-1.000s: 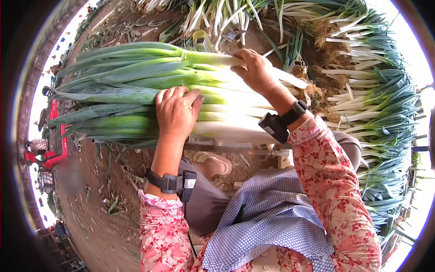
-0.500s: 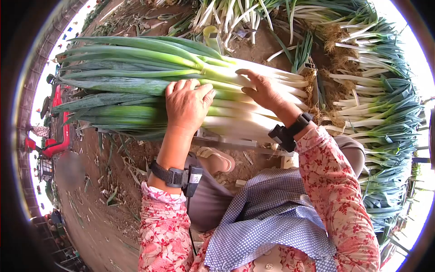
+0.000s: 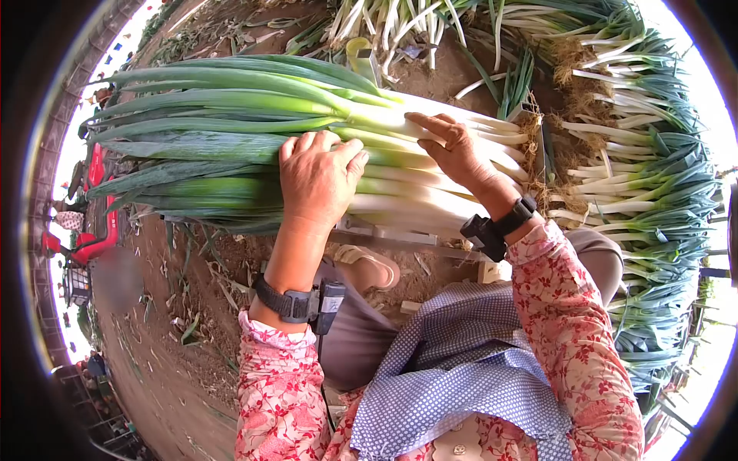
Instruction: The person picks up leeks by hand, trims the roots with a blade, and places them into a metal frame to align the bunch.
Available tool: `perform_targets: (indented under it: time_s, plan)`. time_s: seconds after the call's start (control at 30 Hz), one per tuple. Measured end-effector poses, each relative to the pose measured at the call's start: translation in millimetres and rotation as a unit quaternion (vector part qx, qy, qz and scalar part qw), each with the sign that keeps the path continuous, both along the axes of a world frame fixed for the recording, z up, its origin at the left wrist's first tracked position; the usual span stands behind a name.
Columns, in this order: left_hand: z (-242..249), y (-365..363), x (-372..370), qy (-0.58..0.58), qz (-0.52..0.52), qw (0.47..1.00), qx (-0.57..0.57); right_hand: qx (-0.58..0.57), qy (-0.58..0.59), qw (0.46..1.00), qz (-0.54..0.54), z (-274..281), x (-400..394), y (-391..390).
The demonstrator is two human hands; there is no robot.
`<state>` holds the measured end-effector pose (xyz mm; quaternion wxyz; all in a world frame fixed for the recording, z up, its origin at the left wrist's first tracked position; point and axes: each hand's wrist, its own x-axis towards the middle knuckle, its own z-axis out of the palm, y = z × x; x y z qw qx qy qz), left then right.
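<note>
A thick bundle of long green onions (image 3: 223, 144) lies across in front of me, with dark green leaves to the left and white stems and roots to the right. Over the middle of the bundle my left hand (image 3: 317, 175) is closed, its fingers curled onto the stalks where green turns pale. My right hand (image 3: 460, 150) rests on the white stems nearer the roots, fingers stretched out and thumb apart. Under the bundle shows part of a metal rack (image 3: 400, 234). The undersides of the stalks and some fingertips are hidden.
Rows of more green onions (image 3: 665, 200) lie along the right side, roots facing inward. Another pile (image 3: 400, 19) is at the top. A yellowish round object (image 3: 358, 54) stands behind the bundle. Bare soil (image 3: 169, 369) with leaf scraps and a red metal frame (image 3: 100, 242) are at left.
My right hand has shifted slightly right along the white stems, its thumb now farther from the fingers. The bundle's leaf end reaches a little farther left. My left hand stays nearly in place.
</note>
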<state>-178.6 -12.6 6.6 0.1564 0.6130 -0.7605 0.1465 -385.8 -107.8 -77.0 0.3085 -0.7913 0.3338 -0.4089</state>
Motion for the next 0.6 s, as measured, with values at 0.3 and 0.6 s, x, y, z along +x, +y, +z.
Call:
perform_targets:
  time_s: [0.3,0.6]
  plan:
    - [8,0,-5,-0.010,-0.003,0.999,0.039,-0.004,0.086,0.989,-0.119,-10,20,-1]
    - [5,-1,-4,-0.017,0.034,0.999,0.030,0.016,0.049,0.996,-0.077,-11,18,31]
